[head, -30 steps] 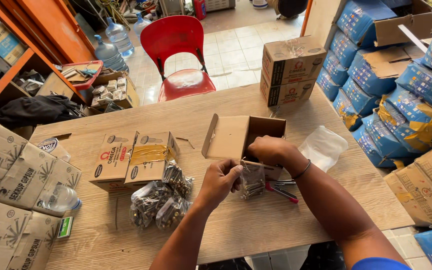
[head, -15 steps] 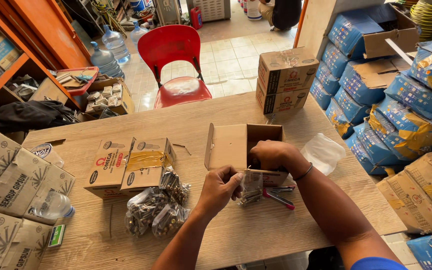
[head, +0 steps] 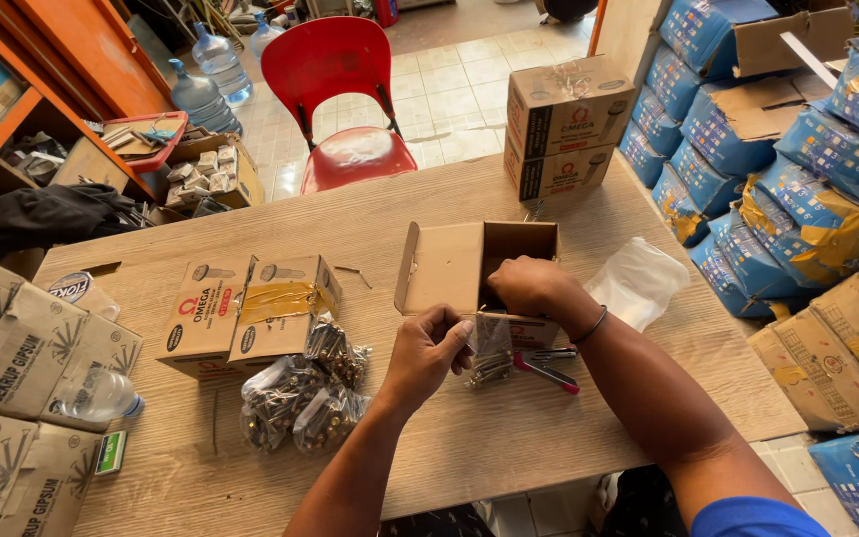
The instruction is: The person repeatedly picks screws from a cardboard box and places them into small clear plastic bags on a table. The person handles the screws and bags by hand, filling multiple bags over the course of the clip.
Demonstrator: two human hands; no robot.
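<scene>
Both hands at the open cardboard box (head: pixel 449 267) mid-table: left hand (head: pixel 428 348) pinches a small clear bag of screws (head: pixel 490 350) just in front of the box, right hand (head: pixel 532 286) curled over the box's front edge, gripping the bag top as far as I can tell. Red-handled pliers (head: pixel 546 369) lie on the wooden table (head: pixel 509 447) under the wrists. Filled screw bags (head: pixel 302 393) are piled left, beside a taped carton (head: pixel 241 310); an empty plastic bag (head: pixel 638 281) lies right of the box.
</scene>
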